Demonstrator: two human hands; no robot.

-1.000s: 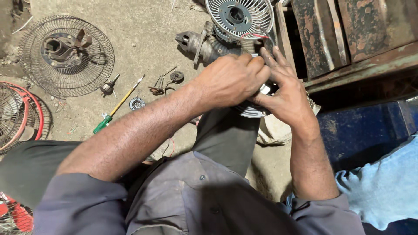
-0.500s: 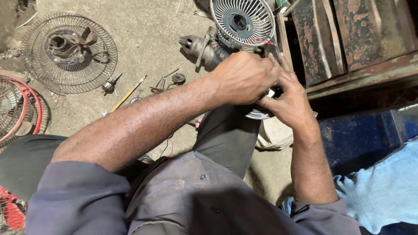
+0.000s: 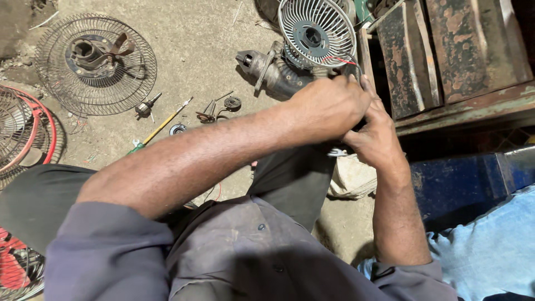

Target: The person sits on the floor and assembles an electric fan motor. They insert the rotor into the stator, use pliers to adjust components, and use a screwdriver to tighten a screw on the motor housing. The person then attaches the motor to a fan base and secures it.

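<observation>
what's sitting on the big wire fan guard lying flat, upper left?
On the wire fan guard a dark metal motor bracket rests near centre. Whatever is beneath the bracket is covered.

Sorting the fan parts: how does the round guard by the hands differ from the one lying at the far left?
The pale slatted guard is smaller, with a dark bare hub. The wire guard is wider, rusty-dark, made of thin wires, with a metal part resting on its centre. Both are round with radial ribs.
</observation>
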